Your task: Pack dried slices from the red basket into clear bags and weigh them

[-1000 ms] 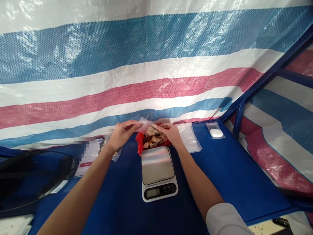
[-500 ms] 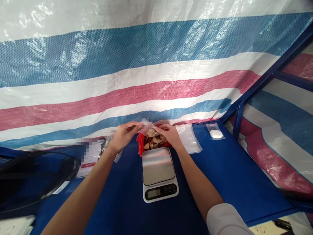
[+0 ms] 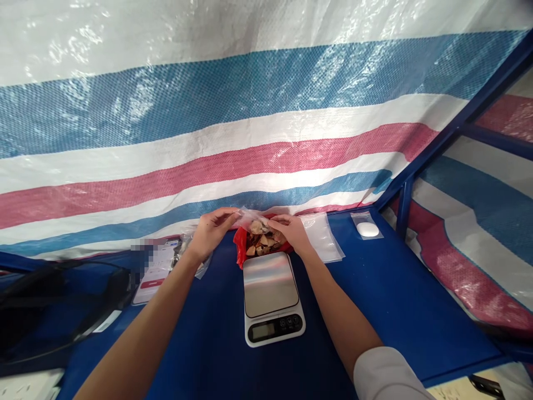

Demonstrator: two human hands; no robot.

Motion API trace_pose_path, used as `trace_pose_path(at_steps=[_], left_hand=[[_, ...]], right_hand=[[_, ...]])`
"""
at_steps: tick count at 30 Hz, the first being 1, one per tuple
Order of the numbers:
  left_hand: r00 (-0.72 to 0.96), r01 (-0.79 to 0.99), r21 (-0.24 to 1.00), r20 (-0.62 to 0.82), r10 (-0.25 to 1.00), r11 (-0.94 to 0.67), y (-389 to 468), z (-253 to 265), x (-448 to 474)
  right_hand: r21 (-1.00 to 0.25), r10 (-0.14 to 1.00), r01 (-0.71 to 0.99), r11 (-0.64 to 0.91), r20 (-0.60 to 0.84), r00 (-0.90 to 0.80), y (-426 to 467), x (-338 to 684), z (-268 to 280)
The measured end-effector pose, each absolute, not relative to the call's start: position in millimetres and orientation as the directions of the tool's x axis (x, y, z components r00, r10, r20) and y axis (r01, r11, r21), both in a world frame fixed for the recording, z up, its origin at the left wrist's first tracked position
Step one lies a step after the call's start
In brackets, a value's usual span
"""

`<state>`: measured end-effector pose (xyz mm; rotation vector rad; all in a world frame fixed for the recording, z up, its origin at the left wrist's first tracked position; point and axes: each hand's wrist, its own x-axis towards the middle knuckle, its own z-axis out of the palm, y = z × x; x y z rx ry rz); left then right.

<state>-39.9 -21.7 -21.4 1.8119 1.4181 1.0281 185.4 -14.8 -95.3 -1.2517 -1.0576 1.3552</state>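
Note:
Between my hands, a clear plastic bag [image 3: 250,215] is held above a red bag [image 3: 240,247] full of brownish, dried-looking chunks [image 3: 262,243]. My left hand [image 3: 213,230] pinches the bag's left edge between thumb and fingers. On the other side, my right hand [image 3: 292,232] has its fingers closed at the bag's right edge, over the chunks. A few pale pieces show through or beneath the clear plastic; which, I cannot tell. Just in front of the red bag lies a kitchen scale [image 3: 271,289] with a bare metal plate. Its display is too faint to read.
Flat clear bags [image 3: 322,236] lie right of my right hand. Farther right, a small clear bag holds a white oval object [image 3: 367,229]. A phone [image 3: 156,272] and another filled clear bag [image 3: 204,266] are at the left, near dark cables [image 3: 112,283]. Striped tarpaulin [image 3: 233,161] hangs behind.
The view has shifted slightly. Both hands stay at the clear bag, which sits a little lower over the chunks; my right fingers have moved slightly.

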Motion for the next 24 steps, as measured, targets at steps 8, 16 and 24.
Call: trace_pose_path(at_steps=[8, 16, 24], left_hand=[[0.134, 0.596, 0.771, 0.182, 0.974, -0.225, -14.8, -20.2, -37.0], [0.176, 0.517, 0.809, 0.222, 0.959, -0.282, -9.5, -15.3, -43.4], [0.213, 0.498, 0.818, 0.205, 0.955, -0.287, -8.1, -10.9, -39.2]], right_hand=[[-0.959, 0.990, -0.248, -0.141, -0.135, -0.044, -13.2, 185.9, -105.3], [-0.996, 0.996, -0.070, -0.062, -0.057, -0.073, -10.2, 184.7, -112.3], [-0.998, 0.987, -0.029, 0.057, 0.061, -0.146, -10.2, 183.5, -110.3]])
